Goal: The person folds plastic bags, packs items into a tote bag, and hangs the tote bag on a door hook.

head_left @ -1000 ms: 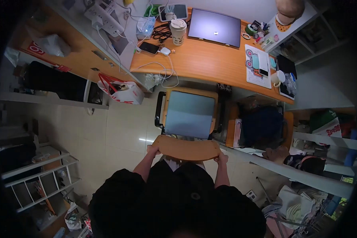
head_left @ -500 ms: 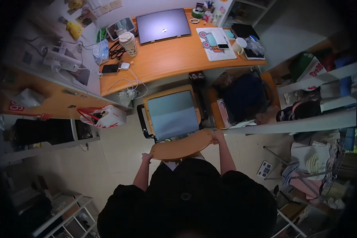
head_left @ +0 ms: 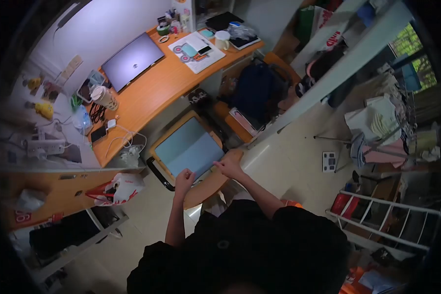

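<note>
A wooden chair stands in front of me, with a light blue seat pad (head_left: 188,147) and a curved wooden backrest (head_left: 208,188) on my side. My left hand (head_left: 184,180) is near the left end of the backrest, over the near edge of the seat. Its fingers are curled in, and I see nothing in them. Over the right part of the backrest is my right hand (head_left: 229,168), fingers curled and thumb side turned toward the left hand. The two hands are apart, and neither wraps round the backrest.
The wooden desk (head_left: 147,112) holds a closed laptop (head_left: 133,61), a patterned cup (head_left: 104,97), a phone (head_left: 98,134) and a mug (head_left: 222,39). Left of the chair is a white bag (head_left: 122,188). A second chair with dark cloth (head_left: 255,88), a scale (head_left: 329,161) and a white ladder (head_left: 387,215) are rightward.
Both hands have let go of the backrest's ends and come closer together over the chair. My view has turned right, and the chair appears rotated in it.
</note>
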